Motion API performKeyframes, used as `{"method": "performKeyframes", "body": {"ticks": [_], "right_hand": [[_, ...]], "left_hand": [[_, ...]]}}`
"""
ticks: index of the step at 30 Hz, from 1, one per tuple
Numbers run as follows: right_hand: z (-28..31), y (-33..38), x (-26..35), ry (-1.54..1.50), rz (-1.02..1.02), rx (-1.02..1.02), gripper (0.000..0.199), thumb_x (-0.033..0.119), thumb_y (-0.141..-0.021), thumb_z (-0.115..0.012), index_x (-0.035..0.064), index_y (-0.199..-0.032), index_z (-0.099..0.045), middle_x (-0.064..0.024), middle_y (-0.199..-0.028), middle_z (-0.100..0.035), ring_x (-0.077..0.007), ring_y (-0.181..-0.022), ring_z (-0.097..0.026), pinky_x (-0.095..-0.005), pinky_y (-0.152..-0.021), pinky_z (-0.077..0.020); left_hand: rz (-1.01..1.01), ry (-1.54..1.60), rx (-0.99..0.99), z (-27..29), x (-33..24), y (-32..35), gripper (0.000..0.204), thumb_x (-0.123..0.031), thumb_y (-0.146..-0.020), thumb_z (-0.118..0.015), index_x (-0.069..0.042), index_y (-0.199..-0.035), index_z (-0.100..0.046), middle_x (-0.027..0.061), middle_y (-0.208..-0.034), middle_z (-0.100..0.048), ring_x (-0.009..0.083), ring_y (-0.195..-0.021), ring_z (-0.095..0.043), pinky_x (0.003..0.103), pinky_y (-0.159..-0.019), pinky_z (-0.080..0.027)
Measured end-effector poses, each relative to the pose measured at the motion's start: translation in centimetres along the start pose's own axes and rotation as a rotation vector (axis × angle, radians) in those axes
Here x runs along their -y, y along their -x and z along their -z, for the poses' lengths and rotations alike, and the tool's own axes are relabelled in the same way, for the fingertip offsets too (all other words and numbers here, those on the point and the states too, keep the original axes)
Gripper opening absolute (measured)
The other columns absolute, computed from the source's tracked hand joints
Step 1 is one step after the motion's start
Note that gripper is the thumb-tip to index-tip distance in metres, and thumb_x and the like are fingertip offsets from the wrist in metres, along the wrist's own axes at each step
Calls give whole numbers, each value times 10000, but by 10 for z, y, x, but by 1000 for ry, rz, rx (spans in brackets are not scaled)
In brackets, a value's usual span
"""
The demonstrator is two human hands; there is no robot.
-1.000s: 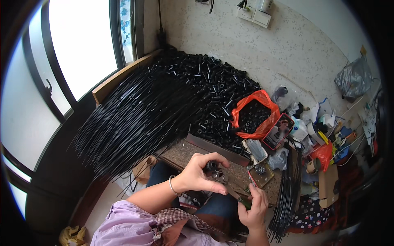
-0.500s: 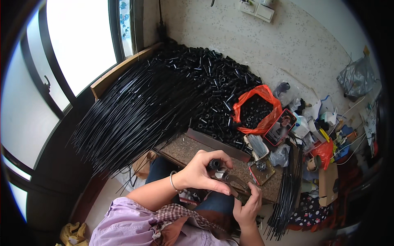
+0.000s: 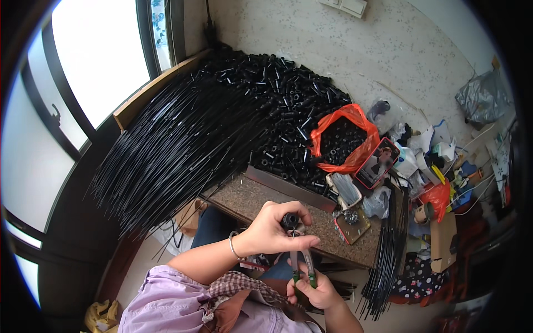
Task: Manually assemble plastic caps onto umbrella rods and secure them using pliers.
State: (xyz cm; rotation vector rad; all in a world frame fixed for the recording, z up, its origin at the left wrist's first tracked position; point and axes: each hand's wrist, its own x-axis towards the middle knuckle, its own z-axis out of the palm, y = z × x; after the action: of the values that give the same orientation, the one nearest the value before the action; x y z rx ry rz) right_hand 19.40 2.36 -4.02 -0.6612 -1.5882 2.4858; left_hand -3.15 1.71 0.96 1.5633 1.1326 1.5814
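Observation:
In front of my lap, my left hand is closed round a short black hollow cylindrical part, its round end facing up. My right hand grips a pair of pliers by the green-sleeved handles, which stand a little apart. The pliers' head reaches up to the black part beneath my left thumb. Fingers partly cover the jaws, so I cannot tell what they bite on. A thin pale piece shows at the part's edge, too small to name.
Beyond my hands, the speckled tabletop carries a metal strip holding back heaped black tubular parts. Long black rods overhang the left side. An orange bag of small black pieces, a phone and a rod bundle lie right.
My right hand has moved down and left, swinging the pliers from a slant to nearly upright. My left hand still holds the black part. The view has shifted slightly.

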Motion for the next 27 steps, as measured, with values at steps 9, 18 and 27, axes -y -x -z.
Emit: {"method": "performKeyframes", "body": {"ticks": [9, 18, 27], "right_hand": [[-5, -30, -36, 57, 154, -402, 119, 146, -870, -578, 51, -912, -522, 20, -617, -509, -52, -492, -461, -208, -445, -371], [169, -43, -1, 1195, 321, -1287, 199, 68, -755, -634, 28, -910, -516, -158, -782, -593, -362, -761, -585, -415, -656, -469], [186, -63, -8, 1552, 330, -1121, 273, 54, -709, -634, 21, -948, -507, -166, -790, -562, -343, -786, -556, -420, -690, -465]], "left_hand": [[236, 77, -151, -30, 26, 2, 296, -86, -680, -761, -14, -910, -589, -66, -582, -467, 9, -526, -383, 162, -479, -289], [81, 17, -89, -30, 25, 0, 406, -141, -648, -781, -11, -981, -590, -68, -508, -391, 5, -471, -320, 178, -448, -216], [111, 48, -94, -21, 36, -5, 388, -123, -655, -775, -13, -976, -588, -70, -514, -391, 8, -479, -321, 180, -453, -220]]}}
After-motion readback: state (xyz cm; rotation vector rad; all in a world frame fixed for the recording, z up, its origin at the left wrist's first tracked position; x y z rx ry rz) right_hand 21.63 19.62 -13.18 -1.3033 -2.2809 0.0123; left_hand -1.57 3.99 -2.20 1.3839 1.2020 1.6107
